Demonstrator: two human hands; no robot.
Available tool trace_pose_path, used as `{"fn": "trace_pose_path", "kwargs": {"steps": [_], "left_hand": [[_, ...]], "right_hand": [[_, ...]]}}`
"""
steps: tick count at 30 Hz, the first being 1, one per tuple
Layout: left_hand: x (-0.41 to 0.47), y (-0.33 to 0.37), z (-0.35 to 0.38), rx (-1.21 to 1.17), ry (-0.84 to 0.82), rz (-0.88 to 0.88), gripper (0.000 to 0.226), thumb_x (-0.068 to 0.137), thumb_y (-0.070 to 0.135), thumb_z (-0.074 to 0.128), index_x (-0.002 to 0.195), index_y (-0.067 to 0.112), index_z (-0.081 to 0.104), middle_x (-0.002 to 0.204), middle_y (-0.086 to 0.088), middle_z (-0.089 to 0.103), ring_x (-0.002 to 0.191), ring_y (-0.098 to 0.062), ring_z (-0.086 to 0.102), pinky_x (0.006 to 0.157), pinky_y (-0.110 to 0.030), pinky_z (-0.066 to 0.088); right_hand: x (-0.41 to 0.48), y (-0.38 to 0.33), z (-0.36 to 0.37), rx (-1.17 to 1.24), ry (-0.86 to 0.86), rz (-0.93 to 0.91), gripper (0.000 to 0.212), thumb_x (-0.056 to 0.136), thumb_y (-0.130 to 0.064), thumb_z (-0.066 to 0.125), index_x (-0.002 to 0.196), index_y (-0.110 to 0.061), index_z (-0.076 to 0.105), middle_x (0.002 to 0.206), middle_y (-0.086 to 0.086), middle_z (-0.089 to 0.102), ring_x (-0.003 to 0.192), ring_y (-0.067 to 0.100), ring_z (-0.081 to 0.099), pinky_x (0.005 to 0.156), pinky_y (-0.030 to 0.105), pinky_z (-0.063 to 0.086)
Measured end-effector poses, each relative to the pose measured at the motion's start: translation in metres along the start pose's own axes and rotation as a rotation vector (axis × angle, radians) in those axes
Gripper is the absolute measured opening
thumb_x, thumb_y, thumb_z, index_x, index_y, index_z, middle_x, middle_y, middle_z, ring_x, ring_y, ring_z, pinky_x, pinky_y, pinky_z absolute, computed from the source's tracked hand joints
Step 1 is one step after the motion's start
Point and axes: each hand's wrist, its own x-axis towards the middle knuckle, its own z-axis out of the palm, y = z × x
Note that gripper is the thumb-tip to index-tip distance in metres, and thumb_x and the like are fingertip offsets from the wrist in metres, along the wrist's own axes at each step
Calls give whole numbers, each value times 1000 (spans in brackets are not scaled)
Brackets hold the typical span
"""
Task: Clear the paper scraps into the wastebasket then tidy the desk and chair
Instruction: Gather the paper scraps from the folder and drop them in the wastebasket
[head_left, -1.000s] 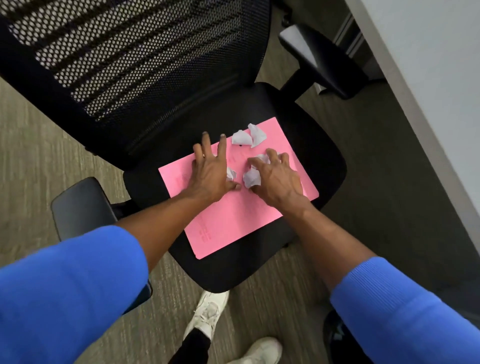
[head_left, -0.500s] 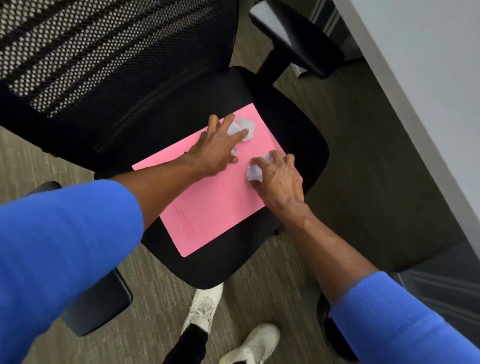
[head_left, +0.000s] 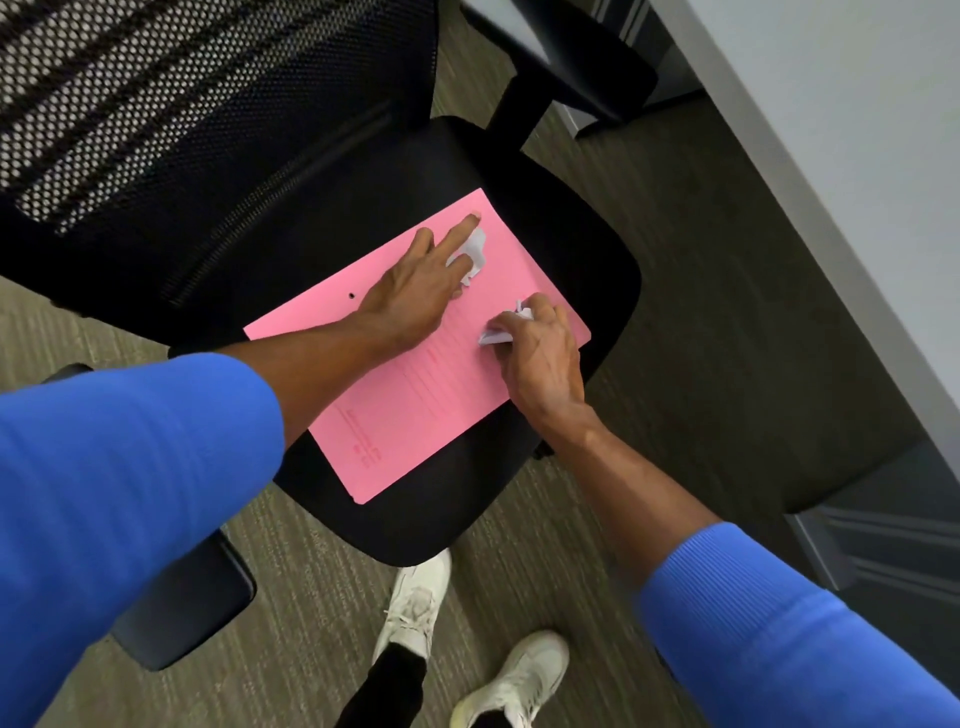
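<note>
While both hands work at frame centre, step in hand reads as gathering scraps off the pink folder (head_left: 415, 384) on the chair seat (head_left: 587, 249). Left hand (head_left: 415, 291) lies flat, fingers spread over a white scrap (head_left: 474, 254), not gripping. Right hand (head_left: 540, 353) is clenched around crumpled scraps (head_left: 496, 336). Wastebasket not in view. Next, probably: left fingers pinch the scrap, then carry all to the bin.

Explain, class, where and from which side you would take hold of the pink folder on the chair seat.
Probably the pink folder's near corner, approached from the front of the chair seat. That corner lies bare and close to the seat's front edge, while the left hand and right hand with paper scraps cover the far end.
</note>
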Motion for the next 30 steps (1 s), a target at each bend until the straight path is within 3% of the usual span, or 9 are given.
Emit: {"fn": "trace_pose_path", "kwargs": {"steps": [4, 7, 17, 22, 28, 30], "left_hand": [[9, -3, 3, -1, 10, 40, 56, 96, -11, 55, 149, 5, 49, 167, -5, 38, 129, -32, 47, 94, -43, 58], [12, -3, 3, -39, 24, 76, 41, 96, -10, 56, 134, 6, 55, 143, -10, 53, 118, -32, 51, 87, -41, 55], [-6, 25, 22, -187, 147, 37, 21, 101, 5, 63, 122, 8, 66, 120, -10, 63, 104, -26, 59, 81, -42, 58], [-21, 60, 28, -279, 180, 7, 23, 96, 1, 71, 118, 7, 70, 115, -11, 65, 101, -28, 62, 79, -45, 61], [-39, 124, 33, -377, 166, 54, 17, 96, 1, 66, 112, 4, 71, 111, -12, 63, 101, -32, 60, 77, -46, 51], [-44, 149, 36, -408, 160, 76, 19, 96, 1, 67, 114, 4, 71, 111, -12, 64, 100, -31, 60, 76, -40, 49]], "right_hand": [[-2, 3, 5, 43, 40, 6, 24, 94, -12, 78, 118, -14, 79, 126, 12, 62, 113, 31, 59, 90, 40, 58], [-5, 4, 7, 58, 56, 3, 23, 94, -13, 78, 117, -14, 79, 122, 12, 63, 112, 30, 60, 89, 40, 59], [-23, 22, 6, 116, 138, 23, 19, 97, -15, 72, 115, -13, 79, 109, 7, 68, 103, 26, 64, 86, 42, 58], [-43, 50, 0, 168, 227, 134, 21, 95, -14, 70, 112, -17, 82, 106, 4, 72, 102, 23, 65, 83, 26, 41], [-90, 94, -16, 349, 343, 308, 31, 84, -2, 75, 108, -19, 84, 94, 0, 72, 78, 9, 64, 72, 28, 55], [-111, 113, -18, 447, 342, 407, 31, 84, -2, 73, 106, -21, 84, 88, -10, 71, 70, -4, 63, 67, 14, 53]]}}
